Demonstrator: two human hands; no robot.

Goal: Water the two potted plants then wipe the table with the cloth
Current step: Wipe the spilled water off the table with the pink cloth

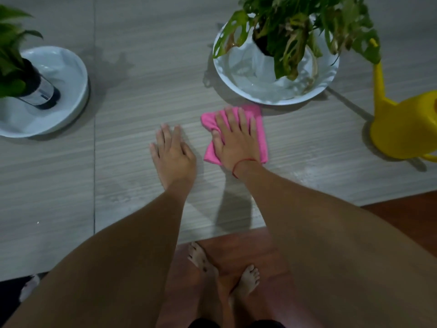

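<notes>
Near right dish (pixel 272 102) rim, right hand (pixel 236 143) flat on pink cloth (pixel 259 129), left hand (pixel 173 156) flat on table (pixel 142 91), fingers (pixel 165 136) straight.

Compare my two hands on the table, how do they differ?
The right hand presses flat on the pink cloth; the left hand lies directly on the table. The right hand's wrist wears a red string; the left hand's wrist is bare. Both are palm down with fingers stretched out, side by side.
</notes>
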